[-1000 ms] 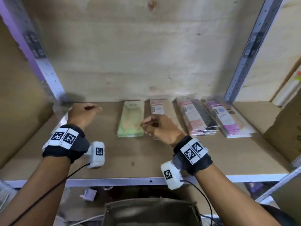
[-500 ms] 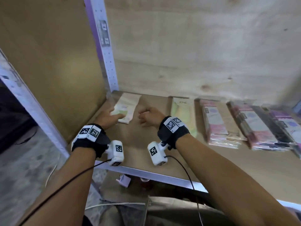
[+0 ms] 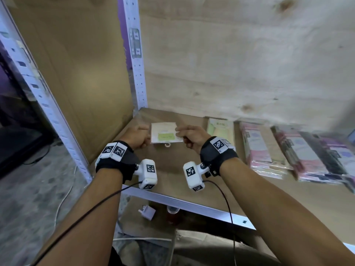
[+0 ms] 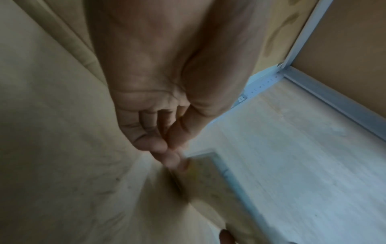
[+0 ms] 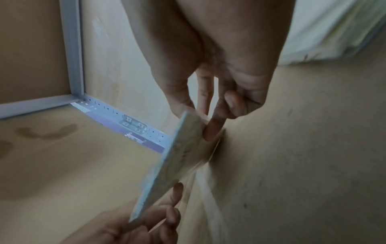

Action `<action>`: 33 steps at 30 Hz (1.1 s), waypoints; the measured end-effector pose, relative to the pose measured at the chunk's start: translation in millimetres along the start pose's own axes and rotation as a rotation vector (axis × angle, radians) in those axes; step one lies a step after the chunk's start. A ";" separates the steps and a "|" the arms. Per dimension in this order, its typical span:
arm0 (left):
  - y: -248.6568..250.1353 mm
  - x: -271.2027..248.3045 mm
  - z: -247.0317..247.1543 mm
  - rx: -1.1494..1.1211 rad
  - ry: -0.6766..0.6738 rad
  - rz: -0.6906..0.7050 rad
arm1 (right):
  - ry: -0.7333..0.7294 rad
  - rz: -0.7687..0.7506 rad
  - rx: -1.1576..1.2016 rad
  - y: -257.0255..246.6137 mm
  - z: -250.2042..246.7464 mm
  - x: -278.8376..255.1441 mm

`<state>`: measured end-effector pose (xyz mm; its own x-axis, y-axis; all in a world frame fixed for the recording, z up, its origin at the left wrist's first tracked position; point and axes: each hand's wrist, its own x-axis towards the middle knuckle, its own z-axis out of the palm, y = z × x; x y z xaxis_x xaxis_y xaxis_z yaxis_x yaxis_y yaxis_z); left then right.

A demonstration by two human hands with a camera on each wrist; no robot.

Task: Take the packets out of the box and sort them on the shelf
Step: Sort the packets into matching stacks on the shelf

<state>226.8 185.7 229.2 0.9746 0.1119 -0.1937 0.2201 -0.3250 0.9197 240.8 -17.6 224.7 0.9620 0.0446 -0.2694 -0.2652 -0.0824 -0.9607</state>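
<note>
Placing step: both hands, left hand (image 3: 138, 135) & right hand (image 3: 190, 135), pinch the cream packet (image 3: 165, 135) by its side edges, mid-frame just above the shelf (image 3: 172, 166) board; next prob lower it flat w/ edges squared, left of the green packet (image 3: 221, 129).

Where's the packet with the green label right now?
In the head view, the cream packet with the green label is at the shelf's left end, pinched between the left hand and right hand.

2 hands (image 3: 137, 135), 5 pkt piles (image 3: 221, 129)
</note>
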 end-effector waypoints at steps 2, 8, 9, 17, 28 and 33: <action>10.4 -10.4 2.1 0.013 -0.051 0.129 | 0.008 -0.015 0.020 -9.1 -11.2 -10.3; 39.1 -34.3 25.3 0.167 0.092 0.488 | -0.013 -0.040 0.248 -35.0 -43.3 -47.5; 44.0 -38.7 29.6 0.185 0.158 0.553 | -0.038 -0.055 0.278 -37.0 -49.3 -54.2; 67.1 -72.0 65.0 0.091 0.157 0.745 | -0.075 -0.203 0.171 -26.2 -100.6 -84.6; 61.6 -63.4 112.9 -0.455 -0.086 0.264 | -0.199 -0.226 -0.070 20.0 -150.7 -107.0; 59.8 -54.3 123.9 -0.468 -0.088 0.207 | -0.198 -0.191 -0.052 24.1 -173.9 -116.2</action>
<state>192.0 43.8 252.5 1.0000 0.0040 -0.0011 0.0006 0.1250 0.9922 133.9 -197.8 244.6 0.9614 0.2578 -0.0963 -0.0714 -0.1042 -0.9920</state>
